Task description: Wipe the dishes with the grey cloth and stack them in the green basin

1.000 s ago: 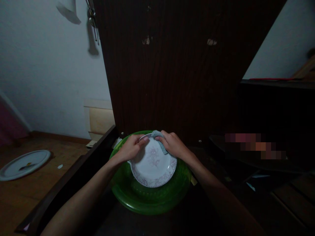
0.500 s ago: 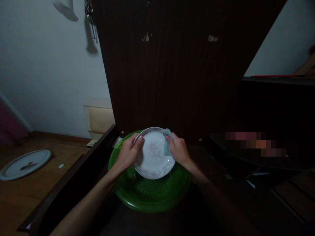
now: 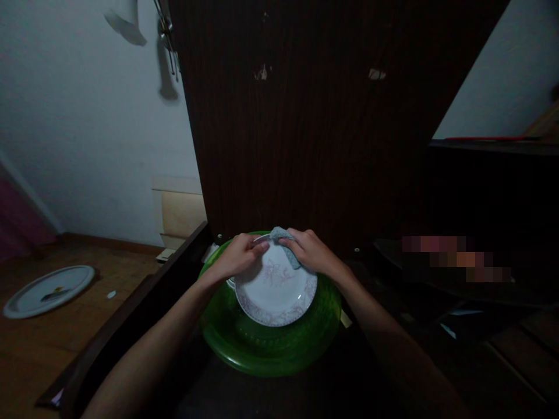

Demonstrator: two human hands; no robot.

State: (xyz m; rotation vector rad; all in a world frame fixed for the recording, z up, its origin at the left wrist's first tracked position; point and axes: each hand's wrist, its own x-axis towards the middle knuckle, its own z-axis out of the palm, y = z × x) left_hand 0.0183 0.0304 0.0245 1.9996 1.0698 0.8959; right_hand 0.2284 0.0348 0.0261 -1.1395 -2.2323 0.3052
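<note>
A round white glazed plate with a faint purplish floral pattern [image 3: 275,294] is held up over a wide, round, green plastic basin [image 3: 266,365], tilted so that its patterned upper face shows. The left hand [image 3: 240,255] pinches the plate at its far left edge, the thumb lying on the upper face and the other fingers curled behind the rim. The right hand [image 3: 311,250] grips a small blue-grey textured cloth [image 3: 276,234], folded over the far rim, with the thumb pressing it onto the plate. A pale curved edge [image 3: 230,283], perhaps another dish, shows below the left hand; the light is too dim to be sure. Behind the basin stands a dark brown wooden panel [image 3: 305,145]. Well apart to the left, a white oval tray [image 3: 21,305] lies on the brown floor [image 3: 126,265].
</note>
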